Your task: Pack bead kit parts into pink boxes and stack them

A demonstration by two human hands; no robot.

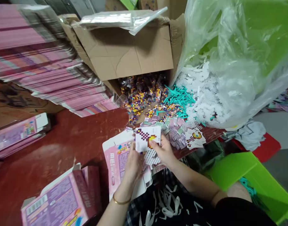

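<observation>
My right hand [165, 151] is closed on a white pattern card [145, 139] printed with a pixel design, its thumb pressed on the front. My left hand [133, 161] is closed at the card's lower left edge, with its fingers partly hidden behind it. A white pegboard with a grid of holes [152, 157] shows just below the card, between the hands; whether it is held I cannot tell. Under my left forearm lies a flattened pink and white box [113, 157]. More pattern cards [195, 138] lie in a loose pile to the right, beside several small sachets [178, 138].
Bags of coloured beads [144, 97] spill from a cardboard box [134, 53]. Turquoise sticks [179, 97] and white pegboards [202, 91] are heaped beside it. Tall pink stacks [70, 78] stand left, pink boxes [56, 201] front left, and a green bin [249, 169] right.
</observation>
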